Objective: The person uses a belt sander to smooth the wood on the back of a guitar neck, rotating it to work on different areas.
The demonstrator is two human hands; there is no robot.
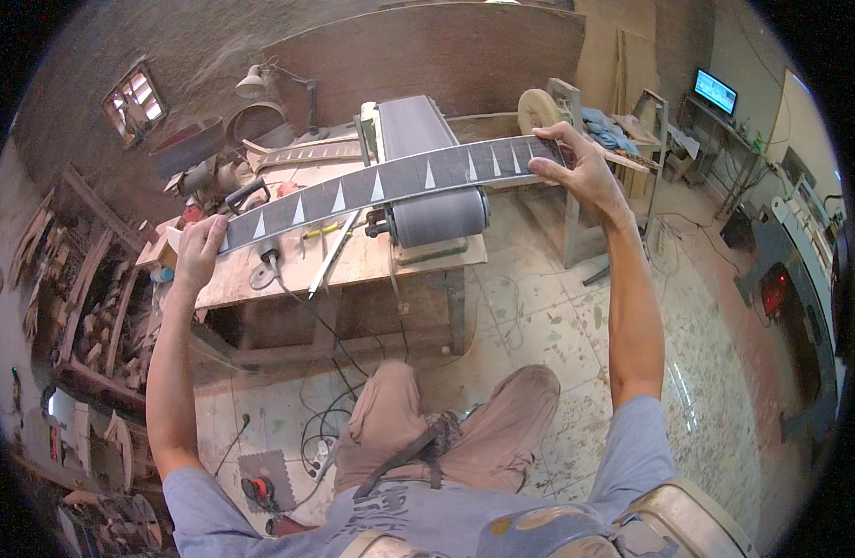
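Observation:
A long dark guitar fretboard (404,179) with several pale, pointed triangular inlays is stretched between my two hands. My left hand (200,247) grips its lower left end, fingers closed round it. At the other, higher end, my right hand (581,170) pinches it between thumb and fingers. Behind and beneath the board is a belt sander with a grey abrasive belt (414,126) and a near roller (440,216). The fretboard crosses in front of the belt; whether they touch, I cannot tell.
The wooden workbench (353,279) carries a guitar neck (311,153), a corded hand tool (267,262), a white strip (334,251) and a desk lamp (253,84). A wooden frame with a round wheel (537,109) stands right. Cables (330,428) lie on the tiled floor. Wood scraps fill the left shelves (102,307).

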